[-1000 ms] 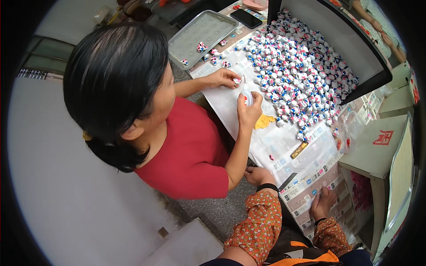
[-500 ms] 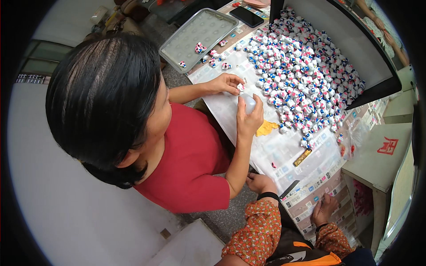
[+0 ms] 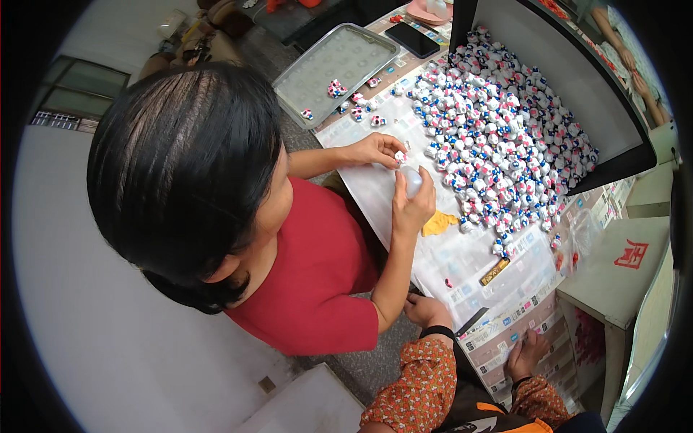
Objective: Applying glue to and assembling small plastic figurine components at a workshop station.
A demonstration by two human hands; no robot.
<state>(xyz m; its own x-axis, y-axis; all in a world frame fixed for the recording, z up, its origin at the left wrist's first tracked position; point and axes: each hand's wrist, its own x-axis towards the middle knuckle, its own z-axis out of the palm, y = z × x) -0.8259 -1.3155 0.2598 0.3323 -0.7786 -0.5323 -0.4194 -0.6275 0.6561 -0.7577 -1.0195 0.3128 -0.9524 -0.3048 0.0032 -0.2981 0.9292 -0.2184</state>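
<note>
My left hand [image 3: 429,311], in an orange flowered sleeve with a dark cuff, is at the near edge of the table beside the co-worker's elbow; its fingertips are hidden. Lying on the printed table cover, my right hand [image 3: 527,356] has its fingers apart and holds nothing. A dark flat blade-like strip [image 3: 472,322] lies between my hands. At the left, a co-worker in a red top holds a small white figure [image 3: 400,156] in one hand and a pale rounded squeeze bottle [image 3: 412,181] in the other.
Small white, blue and pink figures form a big pile [image 3: 498,137] spilling from a black-edged box [image 3: 613,94]. Around it are a metal tray [image 3: 317,72], a phone [image 3: 413,40], a yellow cloth scrap [image 3: 439,223], a gold bar-shaped piece [image 3: 495,271] and a pale cabinet [image 3: 606,252].
The view has shifted slightly, so everything sits a little lower and further right. My hands stay about where they were. The co-worker still holds the bottle near the small figure.
</note>
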